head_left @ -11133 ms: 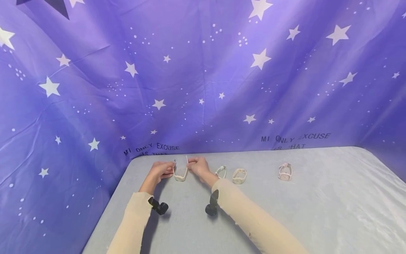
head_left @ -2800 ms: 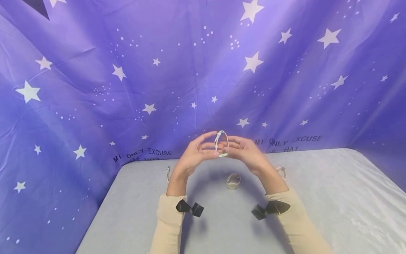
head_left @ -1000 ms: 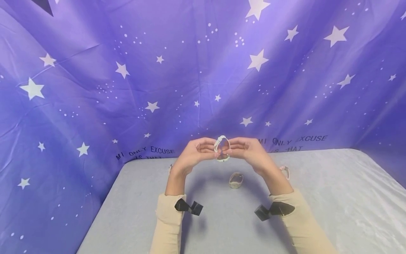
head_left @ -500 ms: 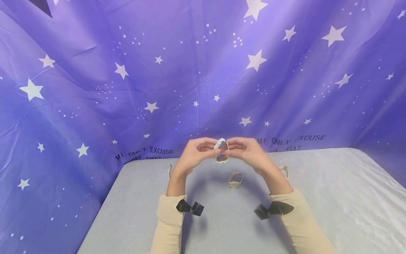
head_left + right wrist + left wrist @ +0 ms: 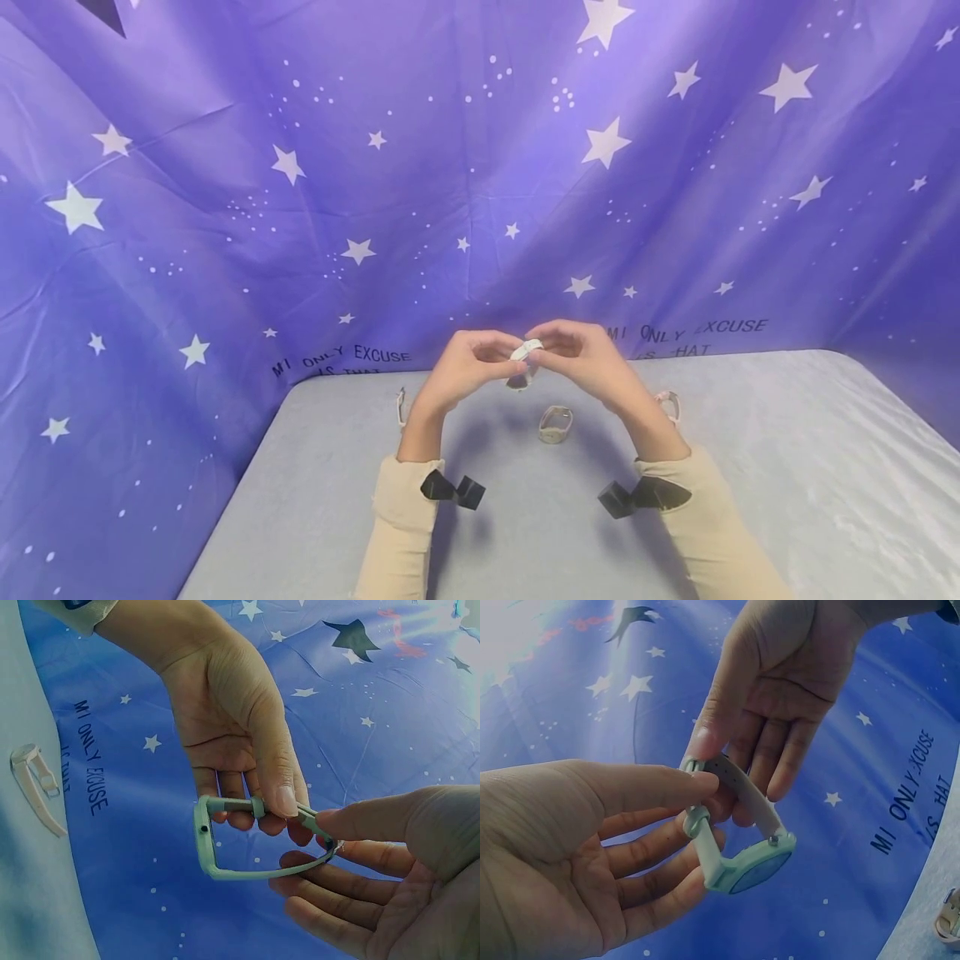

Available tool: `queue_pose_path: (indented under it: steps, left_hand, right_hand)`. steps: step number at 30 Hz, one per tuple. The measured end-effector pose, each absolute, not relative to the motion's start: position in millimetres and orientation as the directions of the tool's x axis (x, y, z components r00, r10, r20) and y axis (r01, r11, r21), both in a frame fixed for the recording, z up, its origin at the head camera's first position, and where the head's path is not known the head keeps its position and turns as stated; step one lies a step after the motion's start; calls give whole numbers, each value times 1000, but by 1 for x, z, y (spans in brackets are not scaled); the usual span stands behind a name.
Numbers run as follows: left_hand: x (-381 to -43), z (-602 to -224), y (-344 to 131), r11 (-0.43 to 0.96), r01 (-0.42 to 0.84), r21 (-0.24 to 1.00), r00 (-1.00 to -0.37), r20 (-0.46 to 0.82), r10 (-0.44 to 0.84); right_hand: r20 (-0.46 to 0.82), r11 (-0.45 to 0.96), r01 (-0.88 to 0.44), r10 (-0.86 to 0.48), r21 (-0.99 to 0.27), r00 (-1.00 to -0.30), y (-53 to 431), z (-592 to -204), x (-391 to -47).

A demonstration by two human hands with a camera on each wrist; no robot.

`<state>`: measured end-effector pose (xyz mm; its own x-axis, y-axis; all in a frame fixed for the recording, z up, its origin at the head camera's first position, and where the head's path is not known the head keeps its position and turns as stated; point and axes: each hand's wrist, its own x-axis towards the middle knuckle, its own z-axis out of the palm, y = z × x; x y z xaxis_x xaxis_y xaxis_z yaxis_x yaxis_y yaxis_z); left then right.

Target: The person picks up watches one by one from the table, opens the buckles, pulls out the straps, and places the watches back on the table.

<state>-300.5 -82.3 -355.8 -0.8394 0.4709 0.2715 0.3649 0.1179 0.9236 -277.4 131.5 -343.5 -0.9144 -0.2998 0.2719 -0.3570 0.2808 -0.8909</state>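
A pale green wristwatch [image 5: 757,866] hangs in the air between both hands, its strap looped through the buckle. My left hand [image 5: 461,371] pinches the strap near the keeper loop between thumb and fingers. From the other side my right hand [image 5: 585,357] pinches the strap at the buckle, as the right wrist view shows. The dial [image 5: 202,836] hangs below the fingers in the left wrist view. Below the hands, a beige watch [image 5: 555,425] with its strap closed in a loop stands on the grey cloth.
On the grey cloth-covered table [image 5: 525,533], a pale watch [image 5: 401,408] sits by my left forearm, partly hidden. A pinkish watch [image 5: 670,406] is partly behind my right forearm. A purple star-print curtain [image 5: 480,167] hangs behind the table's far edge.
Earlier, both hands held a different watch by its strap ends at the left; it now lies there. The green watch has been lifted from the table, and just now tilted, strap side toward the head camera.
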Motion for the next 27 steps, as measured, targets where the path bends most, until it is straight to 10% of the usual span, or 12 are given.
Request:
queue_pose_path:
  steps: [27]
  left_hand:
    - [-300, -358, -78, 186, 360, 914, -829, 222, 514]
  right_hand:
    - [272, 372, -369, -288, -852, -918, 135, -341, -273]
